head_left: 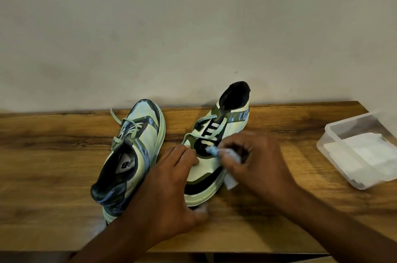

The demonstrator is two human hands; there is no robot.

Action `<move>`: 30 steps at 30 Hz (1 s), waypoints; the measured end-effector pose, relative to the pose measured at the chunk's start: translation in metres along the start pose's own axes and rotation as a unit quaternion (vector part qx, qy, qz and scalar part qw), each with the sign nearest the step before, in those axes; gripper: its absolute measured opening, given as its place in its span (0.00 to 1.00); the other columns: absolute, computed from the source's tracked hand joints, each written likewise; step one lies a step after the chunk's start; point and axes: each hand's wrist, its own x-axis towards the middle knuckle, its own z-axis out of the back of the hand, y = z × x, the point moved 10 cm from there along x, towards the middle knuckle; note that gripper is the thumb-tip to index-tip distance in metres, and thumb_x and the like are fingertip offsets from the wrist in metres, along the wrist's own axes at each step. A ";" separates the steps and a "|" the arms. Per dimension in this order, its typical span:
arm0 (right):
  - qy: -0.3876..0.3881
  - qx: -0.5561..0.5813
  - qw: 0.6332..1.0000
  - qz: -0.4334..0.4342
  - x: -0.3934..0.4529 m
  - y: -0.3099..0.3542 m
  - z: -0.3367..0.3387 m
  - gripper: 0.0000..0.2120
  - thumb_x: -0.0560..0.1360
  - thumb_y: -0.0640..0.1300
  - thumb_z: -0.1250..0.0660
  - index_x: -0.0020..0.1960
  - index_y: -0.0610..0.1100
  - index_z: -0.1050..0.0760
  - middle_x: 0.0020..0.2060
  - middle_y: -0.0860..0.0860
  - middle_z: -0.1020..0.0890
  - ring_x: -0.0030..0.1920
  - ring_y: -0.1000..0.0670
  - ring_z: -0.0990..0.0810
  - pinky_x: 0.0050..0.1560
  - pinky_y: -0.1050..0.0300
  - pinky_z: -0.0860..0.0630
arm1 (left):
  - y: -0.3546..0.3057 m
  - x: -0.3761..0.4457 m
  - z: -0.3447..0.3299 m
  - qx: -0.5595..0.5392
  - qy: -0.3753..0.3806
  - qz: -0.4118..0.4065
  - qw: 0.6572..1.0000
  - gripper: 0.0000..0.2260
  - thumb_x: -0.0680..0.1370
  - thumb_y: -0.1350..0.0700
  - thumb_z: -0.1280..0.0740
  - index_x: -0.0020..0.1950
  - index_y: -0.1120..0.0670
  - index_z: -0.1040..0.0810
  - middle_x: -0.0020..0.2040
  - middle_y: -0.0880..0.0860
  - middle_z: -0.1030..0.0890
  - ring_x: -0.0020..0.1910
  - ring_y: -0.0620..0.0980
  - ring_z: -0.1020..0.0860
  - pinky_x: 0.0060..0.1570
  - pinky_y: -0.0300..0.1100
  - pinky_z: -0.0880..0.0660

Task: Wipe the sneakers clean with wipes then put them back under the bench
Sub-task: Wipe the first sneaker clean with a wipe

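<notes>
I see a pale wall (193, 26) filling the upper half of the frame, and below it a wooden bench top (53, 155) running across the whole width. On the bench, left of centre, the left sneaker (131, 155) lies with its long axis running from the lower left up toward the wall, toe away from me and heel toward the bottom edge. Just right of it stands the right sneaker (217, 142), turned the other way: its toe points down toward me and its dark heel opening rises against the wall, the long axis tilting slightly to the upper right. At the right edge sits a clear plastic box (335, 155) with a stack of white wipes (365, 153) inside. My left hand (169, 187) wraps the toe of the right sneaker, fingers curled over the top and thumb under the sole edge. My right hand (255, 159) pinches a crumpled wipe (229, 168) in curled fingers, pressing it against the upper near the lowest laces.
</notes>
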 end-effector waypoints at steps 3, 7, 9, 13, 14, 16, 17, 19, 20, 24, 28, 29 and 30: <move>-0.055 -0.018 0.998 -0.015 0.005 -0.014 0.018 0.07 0.72 0.39 0.23 0.45 0.51 0.14 0.37 0.59 0.17 0.37 0.58 0.18 0.36 0.64 0.23 | 0.008 -0.001 0.000 -0.039 -0.034 0.037 0.998 0.31 0.64 0.36 0.20 0.60 0.49 0.24 0.60 0.42 0.25 0.61 0.44 0.24 0.57 0.37 0.25; 0.027 -0.010 0.999 0.036 -0.014 0.018 -0.013 0.09 0.70 0.39 0.23 0.47 0.50 0.15 0.42 0.59 0.17 0.42 0.60 0.19 0.42 0.65 0.21 | 0.015 0.001 -0.009 0.000 -0.042 0.084 0.996 0.38 0.72 0.35 0.32 0.78 0.52 0.29 0.76 0.46 0.29 0.75 0.46 0.32 0.72 0.41 0.32; 0.068 -0.009 0.995 0.074 -0.017 0.027 -0.020 0.10 0.69 0.38 0.23 0.48 0.49 0.15 0.42 0.58 0.17 0.42 0.60 0.19 0.43 0.67 0.23 | 0.016 0.002 -0.018 0.031 -0.018 0.083 0.996 0.39 0.73 0.37 0.34 0.81 0.53 0.33 0.79 0.49 0.32 0.78 0.50 0.34 0.74 0.49 0.31; -0.016 -0.016 1.000 -0.002 0.004 -0.015 0.014 0.10 0.70 0.38 0.21 0.48 0.50 0.14 0.41 0.58 0.16 0.40 0.59 0.18 0.39 0.62 0.19 | 0.019 0.005 -0.024 0.056 0.014 0.098 0.993 0.41 0.74 0.36 0.26 0.82 0.51 0.34 0.81 0.48 0.34 0.80 0.49 0.36 0.76 0.44 0.39; -0.038 -0.015 0.999 -0.018 0.005 -0.021 0.020 0.09 0.70 0.38 0.21 0.48 0.49 0.13 0.41 0.58 0.15 0.39 0.59 0.17 0.37 0.59 0.18 | 0.018 0.005 -0.024 0.061 0.013 0.096 0.993 0.40 0.74 0.35 0.26 0.81 0.51 0.33 0.81 0.49 0.33 0.80 0.50 0.35 0.75 0.44 0.38; -0.036 -0.002 0.999 -0.021 0.001 -0.017 0.014 0.09 0.70 0.38 0.21 0.48 0.49 0.13 0.41 0.58 0.15 0.39 0.58 0.17 0.37 0.59 0.19 | 0.015 0.004 -0.024 0.063 0.013 0.090 0.994 0.39 0.73 0.37 0.26 0.80 0.52 0.30 0.79 0.50 0.31 0.78 0.52 0.33 0.74 0.46 0.35; -0.016 0.005 1.000 -0.006 -0.004 -0.008 0.005 0.10 0.69 0.38 0.21 0.47 0.49 0.14 0.41 0.58 0.16 0.40 0.58 0.17 0.39 0.63 0.19 | 0.015 0.003 -0.024 0.057 0.014 0.093 0.994 0.39 0.72 0.39 0.25 0.80 0.52 0.30 0.79 0.50 0.31 0.78 0.52 0.32 0.75 0.48 0.33; 0.038 0.010 0.998 0.048 -0.017 0.017 -0.016 0.11 0.68 0.36 0.22 0.47 0.49 0.14 0.42 0.58 0.17 0.41 0.60 0.19 0.42 0.69 0.23 | 0.018 0.004 -0.022 0.034 0.013 0.101 0.994 0.39 0.69 0.43 0.27 0.79 0.52 0.28 0.80 0.50 0.31 0.78 0.52 0.32 0.75 0.53 0.30; 0.063 0.010 0.995 0.071 -0.021 0.025 -0.024 0.11 0.67 0.36 0.23 0.47 0.48 0.15 0.42 0.57 0.17 0.41 0.60 0.20 0.42 0.70 0.25 | 0.019 0.004 -0.021 0.024 0.010 0.100 0.995 0.38 0.68 0.44 0.28 0.78 0.53 0.27 0.79 0.51 0.30 0.78 0.52 0.31 0.74 0.54 0.29; 0.011 0.010 1.000 0.019 -0.005 0.001 -0.002 0.10 0.69 0.38 0.21 0.48 0.49 0.14 0.41 0.58 0.16 0.40 0.58 0.18 0.39 0.64 0.20 | 0.019 0.004 -0.018 0.020 0.005 0.086 0.996 0.37 0.68 0.43 0.25 0.77 0.50 0.26 0.78 0.47 0.28 0.76 0.46 0.31 0.74 0.48 0.33; -0.066 0.007 0.998 -0.021 -0.004 -0.011 0.014 0.09 0.70 0.37 0.21 0.47 0.48 0.14 0.39 0.56 0.16 0.37 0.58 0.17 0.35 0.63 0.20 | 0.018 0.005 -0.016 0.026 0.001 0.083 0.996 0.38 0.67 0.42 0.26 0.77 0.49 0.26 0.77 0.46 0.27 0.74 0.39 0.34 0.73 0.43 0.37; -0.052 -0.002 0.999 -0.003 -0.009 -0.002 0.006 0.09 0.69 0.37 0.21 0.47 0.48 0.14 0.40 0.56 0.16 0.37 0.58 0.18 0.37 0.62 0.20 | 0.018 0.005 -0.016 0.023 -0.001 0.084 0.996 0.37 0.67 0.43 0.26 0.76 0.49 0.25 0.76 0.47 0.26 0.74 0.40 0.33 0.73 0.43 0.37; -0.029 -0.011 0.999 0.022 -0.014 0.009 -0.004 0.10 0.69 0.37 0.21 0.47 0.48 0.15 0.41 0.56 0.16 0.38 0.59 0.19 0.39 0.61 0.20 | 0.019 0.005 -0.016 0.020 -0.001 0.086 0.996 0.37 0.66 0.44 0.27 0.75 0.50 0.24 0.76 0.48 0.26 0.74 0.43 0.31 0.74 0.45 0.36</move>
